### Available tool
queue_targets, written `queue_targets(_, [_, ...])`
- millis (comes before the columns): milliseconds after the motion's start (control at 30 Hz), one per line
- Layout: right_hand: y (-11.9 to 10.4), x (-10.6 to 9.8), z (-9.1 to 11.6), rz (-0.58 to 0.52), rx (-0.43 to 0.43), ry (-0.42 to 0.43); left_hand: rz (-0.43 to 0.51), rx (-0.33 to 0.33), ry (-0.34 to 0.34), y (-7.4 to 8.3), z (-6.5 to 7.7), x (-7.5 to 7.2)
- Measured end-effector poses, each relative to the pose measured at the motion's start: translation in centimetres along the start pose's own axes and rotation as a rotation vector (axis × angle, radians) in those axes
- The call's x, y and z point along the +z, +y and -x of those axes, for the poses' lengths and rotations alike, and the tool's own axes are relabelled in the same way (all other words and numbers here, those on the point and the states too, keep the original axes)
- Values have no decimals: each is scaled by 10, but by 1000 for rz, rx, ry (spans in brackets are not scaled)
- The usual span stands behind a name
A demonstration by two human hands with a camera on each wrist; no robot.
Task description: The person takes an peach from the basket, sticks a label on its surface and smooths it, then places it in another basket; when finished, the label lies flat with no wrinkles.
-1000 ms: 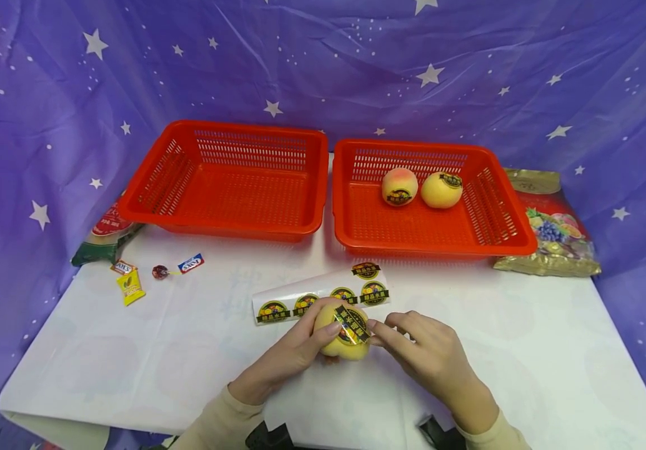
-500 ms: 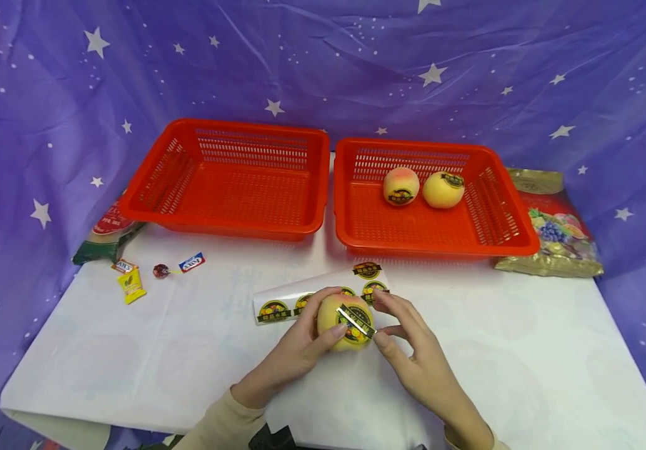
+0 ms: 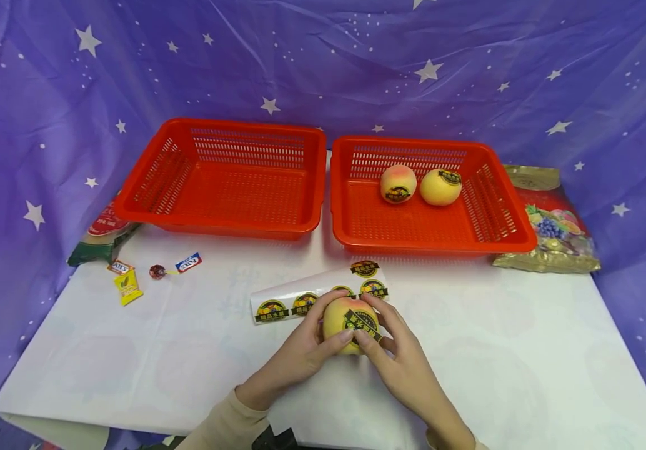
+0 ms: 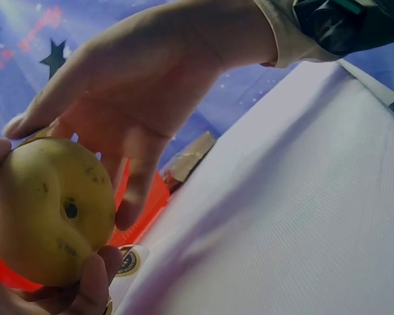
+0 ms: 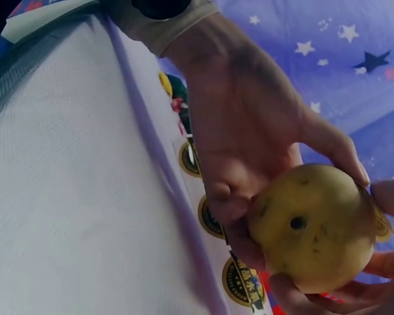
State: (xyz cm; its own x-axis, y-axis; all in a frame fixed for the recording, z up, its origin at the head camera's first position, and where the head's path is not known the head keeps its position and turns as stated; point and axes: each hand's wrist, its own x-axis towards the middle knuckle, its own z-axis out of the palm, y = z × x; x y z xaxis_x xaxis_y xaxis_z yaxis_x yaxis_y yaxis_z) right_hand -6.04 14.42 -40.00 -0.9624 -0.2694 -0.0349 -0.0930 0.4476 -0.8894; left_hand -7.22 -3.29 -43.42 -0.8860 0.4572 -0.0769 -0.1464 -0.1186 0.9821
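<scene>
A yellow peach [image 3: 335, 319] with a pink top is held between both hands above the front middle of the table. My left hand [image 3: 297, 353] grips its left side, thumb at the edge of a black-and-gold fruit sticker [image 3: 363, 325] on the peach. Curled round the right side, my right hand [image 3: 404, 359] has its thumb on the sticker's lower part. The underside of the peach [image 4: 46, 216], with a small dark hollow, shows in the left wrist view. Just behind the hands lies a white sheet of stickers [image 3: 295, 287], partly covered by them.
Two red baskets [image 3: 233, 228] stand side by side at the back. The right basket [image 3: 441, 247] contains two stickered peaches [image 3: 440, 187]. A gold fruit-print bag [image 3: 553, 231] lies at far right, a green-and-red bag [image 3: 100, 234] at far left. Wrapped candies [image 3: 128, 287] and a lollipop [image 3: 157, 271] lie front left.
My right hand has moved from the sticker's edge to round the peach's right side, its thumb now on the sticker. The peach has tipped, showing more of its pink top, and shifted slightly right.
</scene>
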Motion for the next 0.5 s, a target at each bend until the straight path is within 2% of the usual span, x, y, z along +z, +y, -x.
queue_targets(200, [-2, 2, -1, -11, 16, 38, 15, 3, -2, 2, -1, 0])
queue_targets(433, [-3, 2, 0, -50, -5, 41, 53, -34, -27, 21, 4, 3])
queue_targets(500, [-4, 1, 0, -53, -15, 37, 53, -26, -34, 25, 5, 3])
